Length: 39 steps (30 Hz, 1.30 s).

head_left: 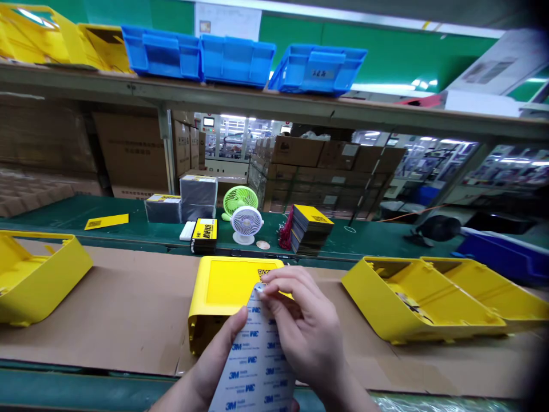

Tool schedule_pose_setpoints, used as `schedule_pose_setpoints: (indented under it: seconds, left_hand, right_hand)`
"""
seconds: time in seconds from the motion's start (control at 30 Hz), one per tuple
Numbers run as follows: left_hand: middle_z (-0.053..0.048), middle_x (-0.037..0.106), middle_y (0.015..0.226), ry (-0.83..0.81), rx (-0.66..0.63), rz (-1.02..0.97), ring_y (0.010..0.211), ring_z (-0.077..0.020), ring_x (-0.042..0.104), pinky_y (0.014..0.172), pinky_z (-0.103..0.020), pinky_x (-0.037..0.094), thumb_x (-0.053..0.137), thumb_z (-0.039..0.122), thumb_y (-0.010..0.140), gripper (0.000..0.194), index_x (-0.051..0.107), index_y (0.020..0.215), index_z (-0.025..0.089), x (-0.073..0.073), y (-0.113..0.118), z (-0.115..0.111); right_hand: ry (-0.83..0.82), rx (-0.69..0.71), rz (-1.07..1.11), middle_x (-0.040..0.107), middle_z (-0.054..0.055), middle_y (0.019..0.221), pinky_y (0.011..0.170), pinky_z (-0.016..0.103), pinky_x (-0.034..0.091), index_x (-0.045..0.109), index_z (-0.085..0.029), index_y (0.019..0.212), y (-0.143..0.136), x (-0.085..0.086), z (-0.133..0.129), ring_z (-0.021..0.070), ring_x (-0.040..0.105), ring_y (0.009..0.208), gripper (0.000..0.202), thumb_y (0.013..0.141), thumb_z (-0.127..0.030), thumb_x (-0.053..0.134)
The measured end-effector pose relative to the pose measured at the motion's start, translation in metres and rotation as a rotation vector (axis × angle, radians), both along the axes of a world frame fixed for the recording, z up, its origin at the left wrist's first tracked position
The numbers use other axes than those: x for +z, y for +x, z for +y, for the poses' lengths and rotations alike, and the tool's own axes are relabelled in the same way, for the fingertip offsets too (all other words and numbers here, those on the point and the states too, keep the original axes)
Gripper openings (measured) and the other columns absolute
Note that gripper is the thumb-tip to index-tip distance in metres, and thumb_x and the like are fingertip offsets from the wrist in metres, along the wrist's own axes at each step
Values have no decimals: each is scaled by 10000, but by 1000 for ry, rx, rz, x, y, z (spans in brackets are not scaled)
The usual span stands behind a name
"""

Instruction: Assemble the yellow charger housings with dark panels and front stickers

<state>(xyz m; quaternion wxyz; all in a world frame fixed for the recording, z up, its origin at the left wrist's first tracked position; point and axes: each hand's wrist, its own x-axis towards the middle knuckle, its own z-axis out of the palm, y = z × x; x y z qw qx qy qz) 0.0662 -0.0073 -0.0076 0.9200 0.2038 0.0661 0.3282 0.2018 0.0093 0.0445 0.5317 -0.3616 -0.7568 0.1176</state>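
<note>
A flat panel with 3M-printed backing paper (253, 366) is tilted up close in front of me. My left hand (214, 352) holds it along its left side, thumb on the edge. At its upper corner, the thumb and forefinger of my right hand (306, 320) pinch the backing; whether a bit has lifted is too small to tell. Just behind my hands stands a yellow housing (231, 280) with a recessed top face. A QR code shows near its right corner, partly hidden by my right hand.
Yellow open shells (412, 303) lie on the cardboard to the right, and another yellow shell (38, 286) at the left. Behind are a white fan (247, 222), a green fan (239, 198), a stack of yellow-topped panels (311, 229) and grey boxes (199, 197). Blue bins (238, 60) line the shelf above.
</note>
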Motion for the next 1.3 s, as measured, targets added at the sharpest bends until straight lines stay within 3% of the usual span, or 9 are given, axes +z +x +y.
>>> schedule_pose_setpoints:
  seconds: [0.1,0.23,0.33,0.5,0.67,0.87,1.1,1.2,1.3]
  left_hand:
    - [-118,587,1155,-5,71,-44,1102,-310,503,960,-458,287,378,576,800,651,365,1319,184,7,-5,5]
    - [-143,588,1132,25,116,-44,1097,-310,499,954,-456,293,327,653,780,723,413,1291,148,14,-10,5]
    - [-138,593,1109,94,152,40,1081,-309,500,939,-440,314,430,642,745,696,503,1217,136,12,-7,-1]
    - [-93,563,1141,241,392,263,1043,-268,500,887,-384,359,514,569,749,575,525,1195,206,10,1,-10]
    - [-74,562,1121,354,449,390,991,-241,503,893,-380,345,456,580,777,549,509,1205,240,18,2,-11]
    - [-56,570,1059,508,472,450,1017,-215,463,960,-350,293,420,511,831,412,600,1055,216,25,-3,-10]
    - [-53,584,898,377,363,451,813,-173,522,802,-317,389,427,543,814,467,580,1061,177,14,-2,-9]
    - [-103,611,948,214,277,328,871,-226,556,830,-359,398,402,615,782,602,569,1095,128,14,0,-6]
    - [-163,610,1055,132,263,109,1027,-313,531,916,-436,363,287,706,753,786,530,1164,81,22,-6,8]
  right_hand:
    - [118,50,-27,532,57,1013,849,379,426,526,-196,811,3,-1,-7,193,488,986,150,787,-50,500]
    - [139,96,26,516,56,967,777,354,452,491,-198,869,7,0,-11,182,493,944,181,786,-38,483]
    - [156,25,-112,529,55,948,787,358,439,512,-193,951,6,2,-9,185,487,928,217,776,-65,531]
    - [200,-86,-247,558,44,914,834,377,405,551,-197,941,2,7,-6,190,483,906,211,756,-102,588]
    - [188,-127,-205,558,43,931,862,369,396,552,-195,939,4,10,-9,187,485,926,214,746,-112,594]
    - [38,-24,-164,533,37,880,797,334,417,523,-191,866,7,13,-11,177,486,874,136,755,-140,583]
    - [9,-24,-164,493,36,830,680,295,416,494,-191,788,6,7,-8,168,467,821,80,785,-118,527]
    - [131,-50,-156,494,52,857,715,324,418,499,-183,793,8,7,-9,183,469,854,110,766,-77,507]
    - [223,38,-117,517,51,839,761,367,430,498,-182,792,17,2,-14,182,501,829,157,747,-33,481]
